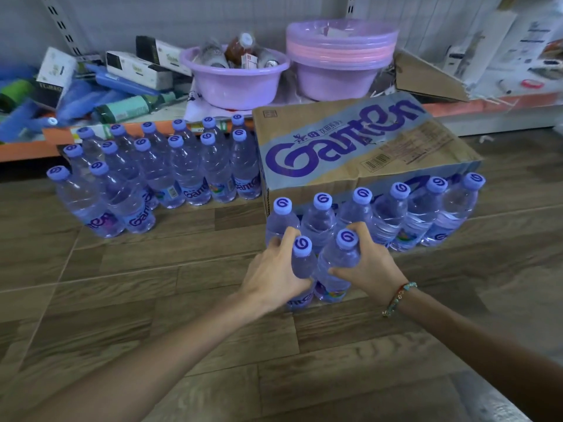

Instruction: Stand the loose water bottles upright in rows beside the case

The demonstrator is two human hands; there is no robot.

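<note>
Both hands' grip (two bottles [327,263]) beside case [350,147].

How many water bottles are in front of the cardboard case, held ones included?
8. Six form a row against the case; the left hand holds one bottle, the right hand another. None seems hidden.

On the brown wood-pattern floor [152,300] before me stand clear plastic water bottles [189,169] and a printed cardboard case [350,147]
</note>
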